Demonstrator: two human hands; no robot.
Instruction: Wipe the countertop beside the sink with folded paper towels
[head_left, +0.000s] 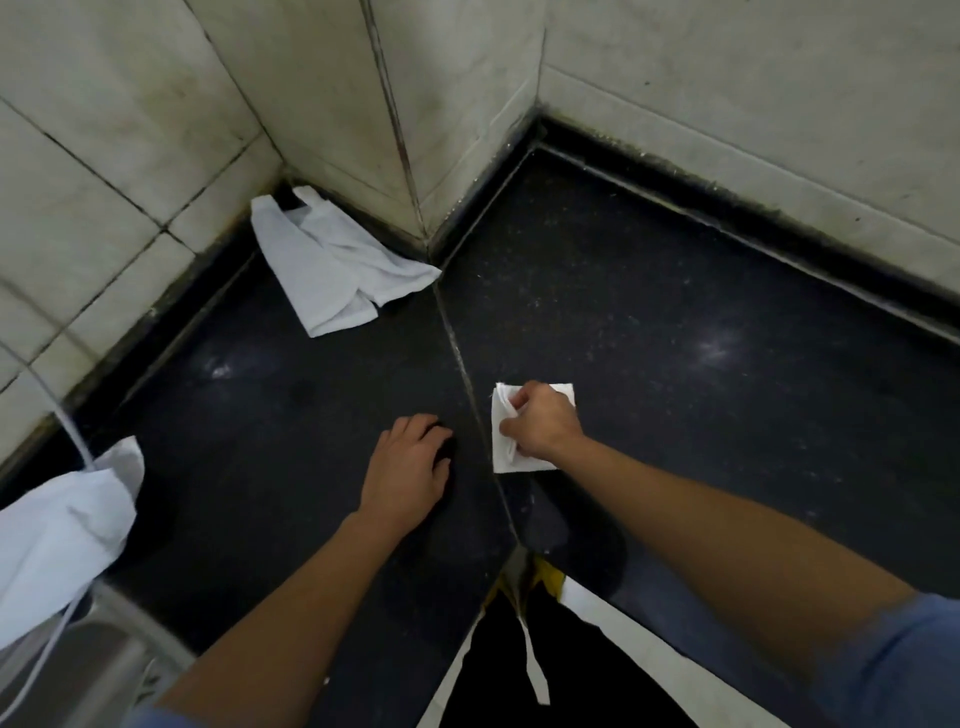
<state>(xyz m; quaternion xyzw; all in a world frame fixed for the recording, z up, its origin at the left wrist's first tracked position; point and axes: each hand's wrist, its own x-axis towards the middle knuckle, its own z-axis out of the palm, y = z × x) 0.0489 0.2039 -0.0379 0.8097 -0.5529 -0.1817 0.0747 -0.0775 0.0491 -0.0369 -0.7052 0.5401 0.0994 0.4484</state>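
Observation:
A dark speckled countertop (649, 312) fills the corner under tiled walls. My right hand (545, 423) presses on a folded white paper towel (503, 452), fingers pinching its left edge, just right of the seam in the counter. My left hand (410, 470) lies flat on the counter left of the seam, fingers spread, holding nothing. The metal sink (78, 660) shows at the bottom left edge.
A crumpled white cloth (332, 265) lies in the back corner by the wall. Another white cloth (57, 525) hangs over the sink's edge at the left, with a thin white cord across it. Pale smudges mark the counter at left and right.

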